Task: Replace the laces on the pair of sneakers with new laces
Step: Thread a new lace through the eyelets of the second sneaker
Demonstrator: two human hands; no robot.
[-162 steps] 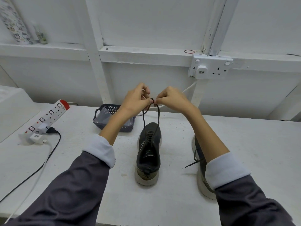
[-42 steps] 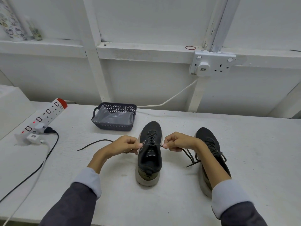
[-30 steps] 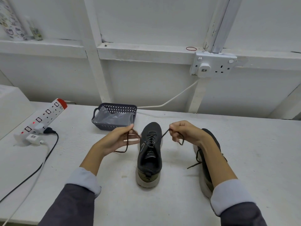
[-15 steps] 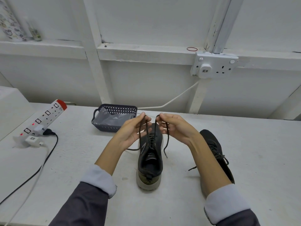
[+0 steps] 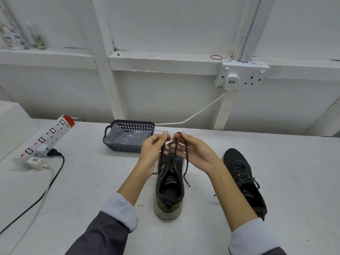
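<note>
A black sneaker [image 5: 170,188] with a pale sole stands on the white table [image 5: 88,181], heel toward me. Its dark lace [image 5: 186,162] runs up from the eyelets into both hands. My left hand [image 5: 153,151] pinches one strand above the shoe's toe. My right hand [image 5: 193,151] pinches a loop of the other strand, whose free end hangs down beside the shoe. The fingertips of both hands nearly meet. A second black sneaker [image 5: 244,179], laced, stands to the right behind my right forearm.
A dark perforated basket [image 5: 128,126] lined with clear plastic sits behind the shoe. A white power strip [image 5: 46,138] with plugs and a black cable [image 5: 49,183] lies at the left. A wall socket [image 5: 241,78] and white cord are on the wall behind.
Both hands rose from beside the shoe's tongue and came together above the toe, drawing the lace ends upward. The loose lace end on the table's left was pulled in.
</note>
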